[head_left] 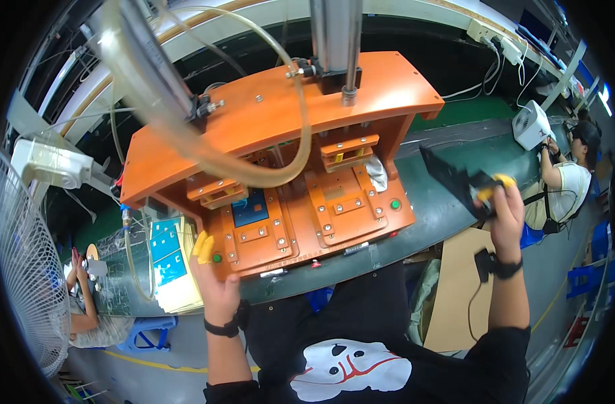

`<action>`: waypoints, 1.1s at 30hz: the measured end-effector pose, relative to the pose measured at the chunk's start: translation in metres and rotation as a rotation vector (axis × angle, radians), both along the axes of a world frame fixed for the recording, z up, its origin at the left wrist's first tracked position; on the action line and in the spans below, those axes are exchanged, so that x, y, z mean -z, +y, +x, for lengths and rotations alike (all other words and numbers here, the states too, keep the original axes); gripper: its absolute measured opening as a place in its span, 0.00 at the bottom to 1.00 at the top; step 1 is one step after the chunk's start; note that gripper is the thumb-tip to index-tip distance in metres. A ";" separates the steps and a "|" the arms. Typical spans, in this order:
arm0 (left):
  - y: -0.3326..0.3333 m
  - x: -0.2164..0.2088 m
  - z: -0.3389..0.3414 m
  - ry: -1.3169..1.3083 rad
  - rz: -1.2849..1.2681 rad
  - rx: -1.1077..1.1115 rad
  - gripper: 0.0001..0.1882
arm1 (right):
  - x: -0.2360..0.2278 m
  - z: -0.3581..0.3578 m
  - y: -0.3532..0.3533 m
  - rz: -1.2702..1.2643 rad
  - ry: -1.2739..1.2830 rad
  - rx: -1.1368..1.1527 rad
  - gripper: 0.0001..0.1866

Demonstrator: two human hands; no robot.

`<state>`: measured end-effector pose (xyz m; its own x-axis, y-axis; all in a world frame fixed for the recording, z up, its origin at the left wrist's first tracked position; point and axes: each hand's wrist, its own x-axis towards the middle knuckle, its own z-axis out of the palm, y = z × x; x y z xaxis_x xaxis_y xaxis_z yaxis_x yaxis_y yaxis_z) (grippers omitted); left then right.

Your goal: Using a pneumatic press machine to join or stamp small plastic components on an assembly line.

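Note:
An orange two-station press stands on the bench in front of me. In its left fixture lies a dark blue flat piece; the right fixture has a bare orange plate with screws. My left hand, with yellow finger covers, is at the press's front left corner beside a green button. Its fingers are stretched out and hold nothing; I cannot tell whether they touch the button. Off to the right, my right hand grips a thin black flat part, blurred by motion, above the bench.
Yellow sheets with blue pieces lie left of the press. A white cloth sits inside it at right. A clear hose loops in front. A fan stands far left. Other people sit at both ends; brown cardboard leans below.

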<state>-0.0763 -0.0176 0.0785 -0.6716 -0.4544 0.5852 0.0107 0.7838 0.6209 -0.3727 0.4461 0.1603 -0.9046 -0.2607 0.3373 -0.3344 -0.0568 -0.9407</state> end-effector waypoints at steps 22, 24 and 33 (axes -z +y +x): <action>-0.130 0.062 0.095 -0.629 -0.132 -0.423 0.35 | -0.010 0.140 -0.286 0.429 1.034 -0.698 0.15; -0.128 0.064 0.097 -0.597 -0.161 -0.434 0.33 | 0.000 0.136 -0.297 0.625 1.060 -0.685 0.16; -0.127 0.057 0.094 -0.616 -0.284 -0.482 0.26 | 0.002 0.150 -0.312 0.767 0.964 -0.385 0.29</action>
<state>0.0180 -0.1451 0.0212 -0.6788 -0.6648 0.3118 -0.6433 0.7432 0.1841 -0.2230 0.1345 0.1587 -0.2046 -0.8657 0.4568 -0.9758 0.1436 -0.1649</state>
